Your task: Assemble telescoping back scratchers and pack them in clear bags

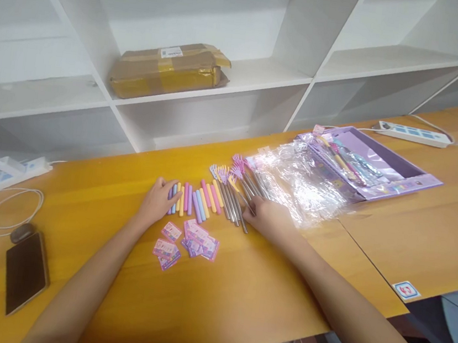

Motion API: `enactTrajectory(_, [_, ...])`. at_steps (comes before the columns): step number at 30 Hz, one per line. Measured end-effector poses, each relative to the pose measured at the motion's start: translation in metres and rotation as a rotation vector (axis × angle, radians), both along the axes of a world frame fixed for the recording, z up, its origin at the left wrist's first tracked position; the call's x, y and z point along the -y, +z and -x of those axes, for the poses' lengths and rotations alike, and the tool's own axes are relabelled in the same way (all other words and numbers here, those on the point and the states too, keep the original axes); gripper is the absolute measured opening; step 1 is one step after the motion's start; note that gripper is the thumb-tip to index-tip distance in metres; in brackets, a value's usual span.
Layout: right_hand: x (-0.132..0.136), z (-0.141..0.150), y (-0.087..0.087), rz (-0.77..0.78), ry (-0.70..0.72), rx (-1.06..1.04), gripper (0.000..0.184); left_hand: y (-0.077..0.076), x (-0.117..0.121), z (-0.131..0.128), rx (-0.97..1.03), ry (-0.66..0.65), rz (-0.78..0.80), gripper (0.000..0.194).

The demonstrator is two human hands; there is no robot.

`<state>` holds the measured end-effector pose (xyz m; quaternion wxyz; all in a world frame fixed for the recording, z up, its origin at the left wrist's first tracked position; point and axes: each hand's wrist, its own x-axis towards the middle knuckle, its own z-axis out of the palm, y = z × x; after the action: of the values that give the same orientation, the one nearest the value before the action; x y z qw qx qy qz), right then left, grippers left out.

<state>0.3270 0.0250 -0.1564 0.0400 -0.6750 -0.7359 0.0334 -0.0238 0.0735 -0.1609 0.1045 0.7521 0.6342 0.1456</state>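
the coloured sticks (196, 201) lie in an uneven row on the surface (264, 292), just left of the metal rods (232, 205) with hand-shaped ends. step in hand, as judged: arranging pieces by kind. right hand (271, 219): fingers appear closed on an orange-headed rod (241, 195). left hand (157, 199): fingers curl at the row's left end; grasp cannot be told. the next move likely calls for light handling, as round pieces may roll. cards (206, 241) lie nearer the person; crumpled plastic wrapping (322, 191) crowds the right hand, before the purple box (408, 187).
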Motion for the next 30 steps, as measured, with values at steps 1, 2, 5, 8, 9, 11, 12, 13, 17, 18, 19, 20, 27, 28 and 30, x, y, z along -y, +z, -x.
enactTrajectory(1, [0.0, 0.0, 0.002, -0.002, -0.01, -0.007, 0.024, -0.001, 0.0, -0.001, 0.002, 0.004, 0.003, 0.051])
enactTrajectory(2, [0.0, -0.001, 0.003, -0.004, -0.019, -0.013, 0.024, -0.002, 0.0, -0.001, 0.005, 0.007, 0.006, 0.051])
enactTrajectory(5, [0.001, -0.002, 0.007, -0.011, -0.028, -0.046, 0.024, -0.003, -0.001, -0.001, 0.022, 0.011, 0.016, 0.048])
enactTrajectory(8, [0.002, -0.005, 0.008, -0.029, -0.023, -0.101, 0.022, -0.001, -0.001, -0.001, 0.05, -0.001, 0.028, 0.044])
enactTrajectory(9, [0.002, -0.005, 0.008, -0.036, -0.017, -0.117, 0.021, 0.0, 0.0, -0.001, 0.06, -0.006, 0.032, 0.043])
enactTrajectory(11, [0.002, -0.006, 0.007, -0.052, -0.008, -0.139, 0.021, 0.002, 0.001, -0.002, 0.075, -0.013, 0.04, 0.043])
enactTrajectory(12, [0.002, -0.006, 0.007, -0.059, -0.004, -0.146, 0.02, 0.004, 0.002, -0.003, 0.079, -0.017, 0.044, 0.043])
enactTrajectory(13, [0.002, -0.006, 0.007, -0.063, -0.002, -0.15, 0.02, 0.006, 0.004, -0.003, 0.08, -0.024, 0.051, 0.044])
enactTrajectory(17, [0.003, -0.006, 0.005, -0.065, 0.0, -0.148, 0.021, 0.018, 0.013, -0.003, 0.05, -0.078, 0.101, 0.05])
enactTrajectory(18, [0.003, -0.007, 0.005, -0.068, 0.005, -0.148, 0.021, 0.022, 0.016, -0.002, 0.037, -0.105, 0.121, 0.054])
enactTrajectory(19, [0.003, -0.007, 0.004, -0.074, 0.012, -0.148, 0.022, 0.026, 0.018, 0.0, 0.023, -0.139, 0.147, 0.061])
enactTrajectory(20, [0.003, -0.007, 0.004, -0.083, 0.019, -0.149, 0.023, 0.03, 0.02, 0.002, 0.008, -0.179, 0.176, 0.071])
enactTrajectory(27, [0.002, -0.009, 0.005, -0.123, 0.05, -0.179, 0.021, 0.038, 0.019, 0.016, -0.106, -0.302, 0.254, 0.125])
enactTrajectory(28, [0.002, -0.009, 0.005, -0.127, 0.052, -0.182, 0.021, 0.037, 0.017, 0.017, -0.114, -0.305, 0.259, 0.126])
enactTrajectory(30, [0.002, -0.01, 0.007, -0.136, 0.054, -0.186, 0.02, 0.034, 0.014, 0.017, -0.117, -0.306, 0.277, 0.125])
